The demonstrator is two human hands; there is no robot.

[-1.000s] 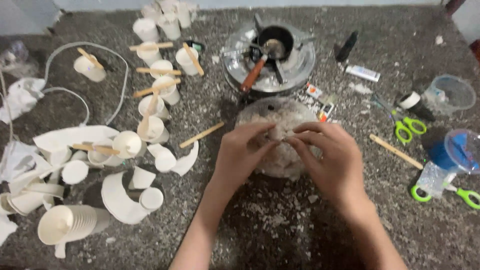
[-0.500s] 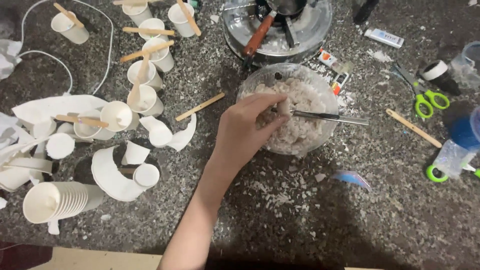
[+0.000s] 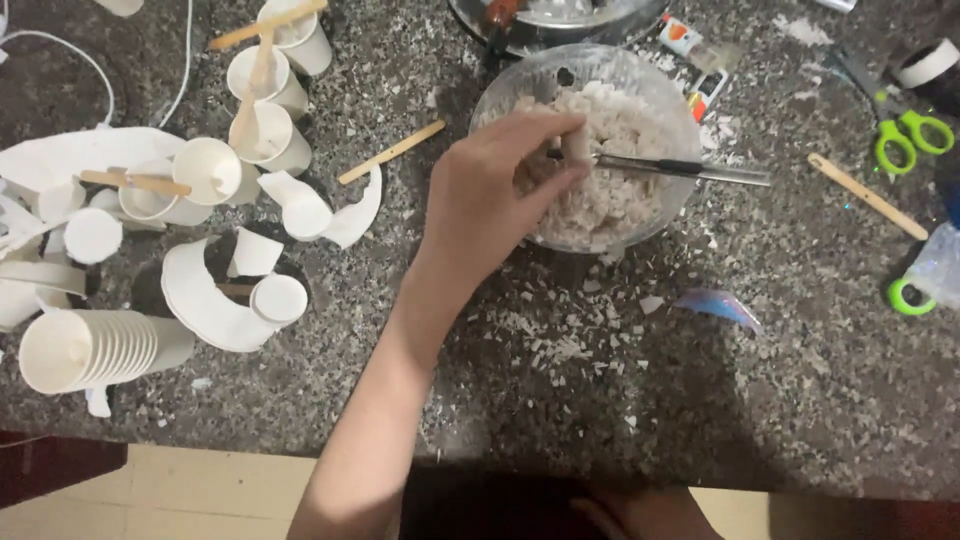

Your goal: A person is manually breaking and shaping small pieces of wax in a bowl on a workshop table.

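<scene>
The left hand (image 3: 490, 200) pinches white bits in the clear bowl (image 3: 520, 85) by the worktop's (image 3: 760, 400) far edge, beside a metal tool (image 3: 680, 170) on its rim; next, I think, comes a gentle lift, while the right hand stays unseen.

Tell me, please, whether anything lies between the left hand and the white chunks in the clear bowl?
Nothing visible does. The left hand already reaches over the clear bowl's rim, its fingertips on the white chunks. A metal tool lies across the bowl, beside the fingers.
</scene>
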